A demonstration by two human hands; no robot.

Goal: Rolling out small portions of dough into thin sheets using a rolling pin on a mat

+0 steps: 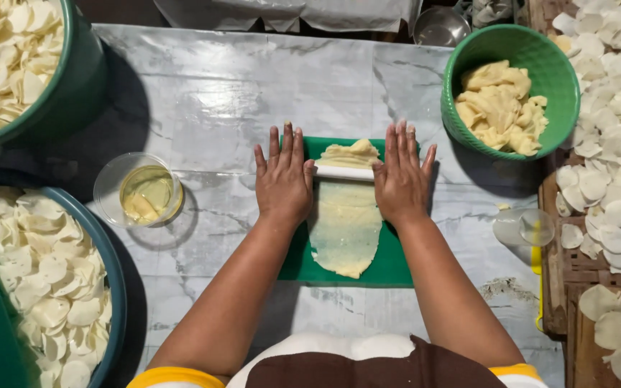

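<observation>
At the far left we see a dark green round tub (73,86) heaped with pale, thin dough discs, and below it a blue-rimmed basin (113,273) filled with more of the same. Just right of these, on the grey marble-patterned table covering (203,108), stands a small clear plastic cup of yellowish oil (141,190).

Next comes our left hand (283,179), lying flat with fingers stretched out and palm pressed down on one end of a thin white rolling pin (344,172). The pin runs crosswise between both hands, its middle showing bare between them. Under it lies a long sheet of pale yellow dough (345,230) on a green rectangular mat (389,262): the flattened part stretches toward us from the pin, between our forearms, while a thicker unrolled lump sits just beyond the pin, between our fingertips.

Our right hand (400,179) rests the same way, open and flat on the pin's other end, not curled around it.

Further right stands a bright green round bowl (540,50) of torn dough lumps, then a clear upturned glass (522,226), and finally a wooden surface (576,276) strewn with cut dough discs.
</observation>
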